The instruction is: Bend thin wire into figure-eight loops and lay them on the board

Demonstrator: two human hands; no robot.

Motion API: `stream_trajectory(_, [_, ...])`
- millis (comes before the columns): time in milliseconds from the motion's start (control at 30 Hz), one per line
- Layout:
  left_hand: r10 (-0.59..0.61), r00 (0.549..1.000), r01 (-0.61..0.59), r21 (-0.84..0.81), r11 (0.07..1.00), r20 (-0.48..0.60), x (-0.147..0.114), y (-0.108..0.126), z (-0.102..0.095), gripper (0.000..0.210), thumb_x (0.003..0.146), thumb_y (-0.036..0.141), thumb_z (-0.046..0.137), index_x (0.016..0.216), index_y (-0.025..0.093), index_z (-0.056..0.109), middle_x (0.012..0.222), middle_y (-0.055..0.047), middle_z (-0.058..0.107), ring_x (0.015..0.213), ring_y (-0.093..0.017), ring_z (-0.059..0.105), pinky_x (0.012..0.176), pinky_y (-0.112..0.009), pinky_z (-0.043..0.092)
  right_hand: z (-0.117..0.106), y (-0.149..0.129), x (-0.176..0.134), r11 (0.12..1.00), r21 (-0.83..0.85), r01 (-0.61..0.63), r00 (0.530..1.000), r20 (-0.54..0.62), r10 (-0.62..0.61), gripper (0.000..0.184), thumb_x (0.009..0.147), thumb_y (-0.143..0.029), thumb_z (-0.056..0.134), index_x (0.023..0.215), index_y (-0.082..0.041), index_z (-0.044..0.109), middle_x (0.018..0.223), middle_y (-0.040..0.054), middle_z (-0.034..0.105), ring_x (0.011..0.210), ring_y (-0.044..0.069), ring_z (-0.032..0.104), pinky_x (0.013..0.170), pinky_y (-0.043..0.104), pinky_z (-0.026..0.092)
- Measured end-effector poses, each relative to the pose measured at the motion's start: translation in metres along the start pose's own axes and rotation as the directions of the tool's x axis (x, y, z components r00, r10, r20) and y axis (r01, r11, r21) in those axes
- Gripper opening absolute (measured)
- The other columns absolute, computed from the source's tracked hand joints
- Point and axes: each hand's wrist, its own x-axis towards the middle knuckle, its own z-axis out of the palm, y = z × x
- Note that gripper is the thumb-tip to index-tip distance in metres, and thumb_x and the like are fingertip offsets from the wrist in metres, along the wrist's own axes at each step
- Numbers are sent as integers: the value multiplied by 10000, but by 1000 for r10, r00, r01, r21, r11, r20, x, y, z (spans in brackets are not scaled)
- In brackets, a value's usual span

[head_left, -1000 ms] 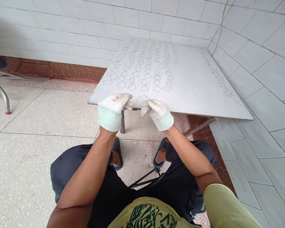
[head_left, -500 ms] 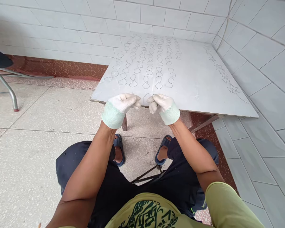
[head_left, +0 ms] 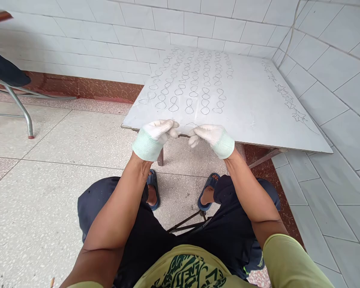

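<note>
My left hand (head_left: 159,131), in a white glove with a pale green cuff, is closed in a pinch near the front edge of the white board (head_left: 243,116). Facing it, my right hand (head_left: 209,136) wears a matching glove and is pinched too. A thin curved wire (head_left: 192,123) shows between them, its ends hidden at the fingertips. Just beyond lie rows of thin figure-eight wire loops (head_left: 189,106). Along the board's right side runs a line of star-shaped wire pieces (head_left: 298,116), with a loose tail at the near end.
White tiled walls (head_left: 198,24) meet the board at the back and right. A metal-legged chair (head_left: 25,116) stands at left, with someone's dark-clothed leg (head_left: 6,68) by it. Below the board are a wooden leg (head_left: 160,158) and my feet in blue slippers (head_left: 208,192).
The head view has turned slightly left, so everything sits a little farther right. My hands keep their pinch, with the gap between them slightly wider.
</note>
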Motion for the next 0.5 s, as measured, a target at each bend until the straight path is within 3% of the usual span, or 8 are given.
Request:
stream_trajectory(300, [-63,978,68,-18,998,198,1,-8,-9,414,704,537,1049,855,185,891,708,-67,782,732,-233,752,853,-419,630,-6,-6,-2,999,-34,31,992,-121,-35,421,954,-631,824,937,-212,851,763,34,817,671,178,726,758,362,644])
stream_trajectory(500, [-132,959,128,32,991,251,-1,-20,-8,319,761,427,1054,824,184,857,787,-98,798,774,-238,773,815,-404,628,-10,-10,-1,996,-85,18,976,-214,-36,443,1003,-666,789,914,-232,810,585,-36,624,590,169,608,681,351,565])
